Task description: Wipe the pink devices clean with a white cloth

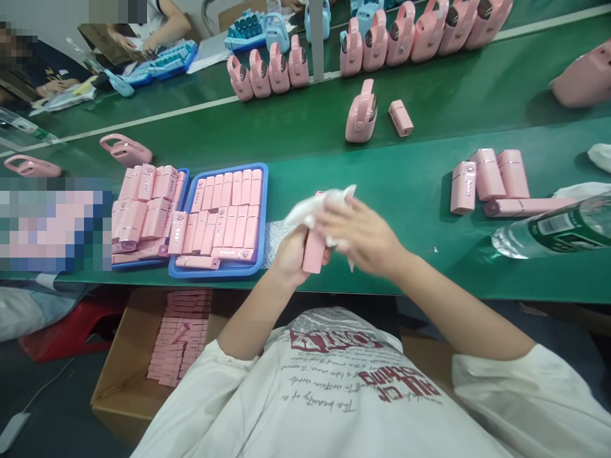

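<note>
Right of the blue tray [218,272], the left hand [289,257] gripped a pink case [314,252] while the right hand [367,238] pressed a white cloth [317,207] against it, above a shirt [334,388] reading "The beauty of a".

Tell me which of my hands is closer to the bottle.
Your right. The right hand, at the white cloth, is left of the bottle, with bare tabletop between; the left hand, holding a pink case, is farther left.
</note>
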A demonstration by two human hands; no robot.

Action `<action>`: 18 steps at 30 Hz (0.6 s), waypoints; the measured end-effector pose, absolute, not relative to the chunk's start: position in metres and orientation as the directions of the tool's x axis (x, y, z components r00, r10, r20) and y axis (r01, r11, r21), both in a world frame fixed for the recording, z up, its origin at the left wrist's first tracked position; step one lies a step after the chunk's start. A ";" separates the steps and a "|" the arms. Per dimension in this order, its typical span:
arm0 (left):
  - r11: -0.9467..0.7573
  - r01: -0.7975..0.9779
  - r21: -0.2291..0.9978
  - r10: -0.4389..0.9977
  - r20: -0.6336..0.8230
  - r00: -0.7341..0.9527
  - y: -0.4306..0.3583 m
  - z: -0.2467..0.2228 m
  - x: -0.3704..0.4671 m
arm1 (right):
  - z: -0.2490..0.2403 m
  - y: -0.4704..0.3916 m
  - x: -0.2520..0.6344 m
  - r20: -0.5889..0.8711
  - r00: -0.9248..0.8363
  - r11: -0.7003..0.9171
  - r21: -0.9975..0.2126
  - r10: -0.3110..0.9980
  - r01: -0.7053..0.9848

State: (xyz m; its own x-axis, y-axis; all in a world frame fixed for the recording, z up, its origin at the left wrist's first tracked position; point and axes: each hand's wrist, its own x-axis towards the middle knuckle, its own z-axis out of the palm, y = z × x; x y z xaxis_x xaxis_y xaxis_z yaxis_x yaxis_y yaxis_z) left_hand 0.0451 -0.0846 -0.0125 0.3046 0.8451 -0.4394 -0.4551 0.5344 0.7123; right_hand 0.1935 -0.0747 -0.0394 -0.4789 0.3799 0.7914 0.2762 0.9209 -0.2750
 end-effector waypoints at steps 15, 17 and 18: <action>0.452 -0.035 0.891 0.875 -0.436 0.208 -0.014 -0.074 0.091 | -0.071 0.016 0.286 0.120 0.493 0.213 -0.968 0.862 -0.136; 0.410 -0.017 0.912 0.889 -0.396 0.228 -0.001 -0.079 0.123 | -0.067 0.013 0.289 0.023 0.503 0.196 -0.936 0.864 -0.293; 0.394 -0.022 0.919 0.893 -0.377 0.248 0.005 -0.080 0.141 | -0.066 0.011 0.289 -0.011 0.509 0.185 -0.925 0.861 -0.333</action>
State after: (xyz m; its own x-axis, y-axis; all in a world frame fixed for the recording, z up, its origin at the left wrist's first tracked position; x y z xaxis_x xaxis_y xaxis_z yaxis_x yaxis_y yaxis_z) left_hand 0.1405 0.0051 -0.0803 0.2476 0.8926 -0.3767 -0.0218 0.3939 0.9189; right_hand 0.2894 0.0106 -0.0657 0.5085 0.8610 -0.0113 -0.3331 0.1846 -0.9247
